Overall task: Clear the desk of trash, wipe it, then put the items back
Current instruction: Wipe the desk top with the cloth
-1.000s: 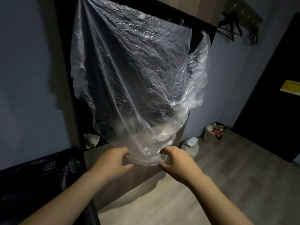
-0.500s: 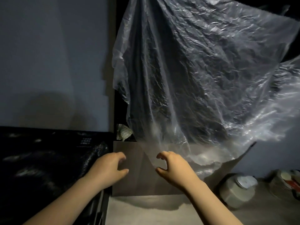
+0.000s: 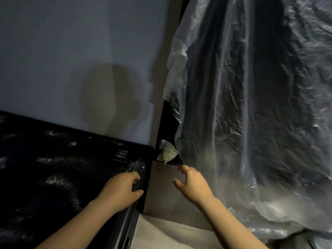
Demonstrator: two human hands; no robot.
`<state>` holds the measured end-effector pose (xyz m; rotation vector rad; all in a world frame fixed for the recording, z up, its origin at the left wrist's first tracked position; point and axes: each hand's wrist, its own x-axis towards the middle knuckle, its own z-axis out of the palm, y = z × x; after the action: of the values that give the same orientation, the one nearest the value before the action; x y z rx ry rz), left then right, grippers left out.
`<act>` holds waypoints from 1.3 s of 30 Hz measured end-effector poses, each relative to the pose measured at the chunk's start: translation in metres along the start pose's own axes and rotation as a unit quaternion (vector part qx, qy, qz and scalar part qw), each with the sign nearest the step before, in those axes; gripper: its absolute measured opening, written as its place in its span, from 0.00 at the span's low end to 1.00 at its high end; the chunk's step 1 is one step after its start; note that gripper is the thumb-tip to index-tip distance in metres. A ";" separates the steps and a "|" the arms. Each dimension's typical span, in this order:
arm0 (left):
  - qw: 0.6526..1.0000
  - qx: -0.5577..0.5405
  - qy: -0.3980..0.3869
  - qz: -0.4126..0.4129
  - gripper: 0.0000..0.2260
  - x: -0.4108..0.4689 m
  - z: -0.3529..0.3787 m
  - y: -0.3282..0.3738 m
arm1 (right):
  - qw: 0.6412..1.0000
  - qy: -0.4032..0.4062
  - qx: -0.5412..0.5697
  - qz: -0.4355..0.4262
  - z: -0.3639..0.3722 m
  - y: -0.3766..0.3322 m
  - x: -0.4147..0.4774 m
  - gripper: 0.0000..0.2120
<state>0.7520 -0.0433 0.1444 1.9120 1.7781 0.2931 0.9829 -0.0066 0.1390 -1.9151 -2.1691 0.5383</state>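
A big clear plastic bag (image 3: pixel 251 105) billows in the air and fills the right half of the head view, in front of a dark shelf unit. Its left edge drops to the fingertips of my right hand (image 3: pixel 193 184). That hand's thumb and forefinger are curled and apart with nothing between them; the film runs behind the hand, so a grip is unclear. My left hand (image 3: pixel 124 187) hovers loosely curled over the right edge of a black desk surface (image 3: pixel 53 177), apart from the bag and holding nothing.
A crumpled checked scrap (image 3: pixel 167 152) sits in a dark shelf niche just above my right hand. Below it is a brown cabinet panel (image 3: pixel 159 191), then pale floor (image 3: pixel 170 234). A grey wall (image 3: pixel 71 51) stands behind the desk.
The view has swung left and down. The bag has drifted to the right and spread. My left hand has come off the bag and moved over the black desk edge.
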 end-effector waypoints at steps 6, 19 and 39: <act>0.999 0.025 -0.020 -0.012 0.20 0.044 0.007 -0.020 | 0.998 0.001 0.055 0.043 0.040 0.012 0.075 0.20; 0.994 -0.028 -0.044 -0.098 0.18 0.087 0.055 -0.056 | 0.981 0.069 0.142 0.112 0.126 0.037 0.174 0.31; 0.980 -0.068 0.012 -0.188 0.12 0.035 0.061 -0.037 | 0.958 0.043 0.278 0.051 0.114 0.041 0.078 0.05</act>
<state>0.7539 -0.0219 0.0682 1.4485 2.0314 0.2924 0.9658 0.0586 0.0111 -1.6972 -1.6334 0.9453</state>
